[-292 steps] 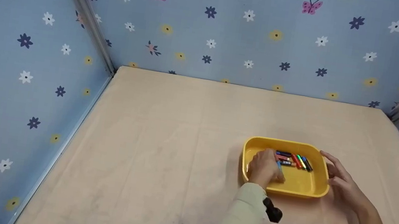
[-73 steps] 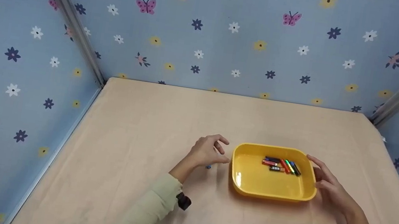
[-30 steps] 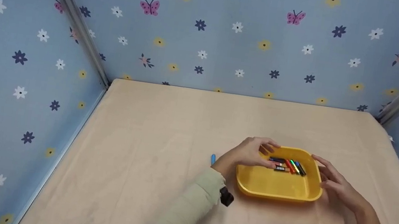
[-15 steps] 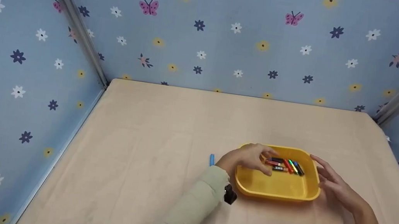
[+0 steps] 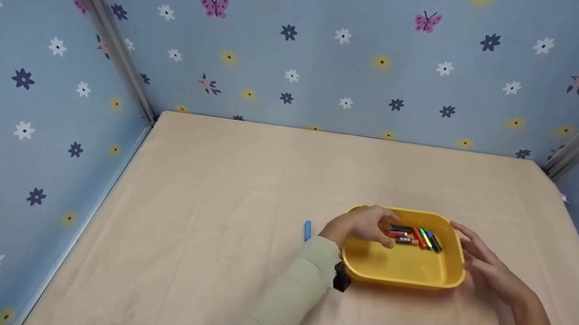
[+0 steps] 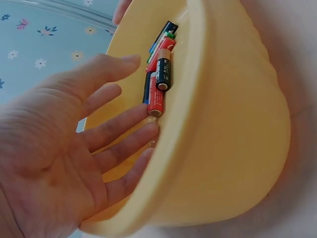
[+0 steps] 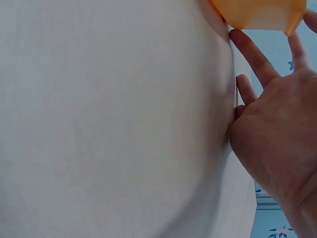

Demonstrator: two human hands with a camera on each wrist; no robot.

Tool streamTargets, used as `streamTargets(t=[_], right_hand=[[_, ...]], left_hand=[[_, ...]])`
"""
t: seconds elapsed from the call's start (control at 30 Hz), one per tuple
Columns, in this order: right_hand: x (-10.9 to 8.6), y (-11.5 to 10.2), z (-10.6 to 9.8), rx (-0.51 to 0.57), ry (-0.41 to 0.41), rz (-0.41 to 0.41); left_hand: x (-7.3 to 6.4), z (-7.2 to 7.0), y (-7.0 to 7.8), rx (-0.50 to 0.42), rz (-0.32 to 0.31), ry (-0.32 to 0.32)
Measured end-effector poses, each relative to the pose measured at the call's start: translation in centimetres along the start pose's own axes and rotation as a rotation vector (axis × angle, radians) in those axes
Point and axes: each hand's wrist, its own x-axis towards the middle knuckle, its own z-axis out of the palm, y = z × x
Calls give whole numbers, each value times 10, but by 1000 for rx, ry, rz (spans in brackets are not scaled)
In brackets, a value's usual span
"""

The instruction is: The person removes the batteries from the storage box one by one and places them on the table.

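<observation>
Left hand [image 5: 366, 224], fingers apart and empty, hangs inside the yellow tub [image 5: 410, 270], nearer than my right hand [image 5: 498, 273] to the nearest red battery [image 6: 156, 101], which I see lying along the tub's length, just beside those fingertips.

Spread-fingered left grip [image 6: 59, 144] inside yellow tub [image 6: 228, 124], near red battery [image 6: 156, 99] and black battery [image 6: 163, 74]
</observation>
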Motion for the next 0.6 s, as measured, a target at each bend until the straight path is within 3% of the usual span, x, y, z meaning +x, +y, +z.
streamTargets(t=[0.13, 0.4, 0.6], right_hand=[[1, 0, 1, -3, 3, -8], [0, 1, 3, 2, 12, 18], [1, 0, 4, 10, 16, 17]], left_hand=[[0, 0, 0, 17, -10, -20], [4, -2, 1, -59, -59, -113], [8, 2, 1, -79, -85, -101]])
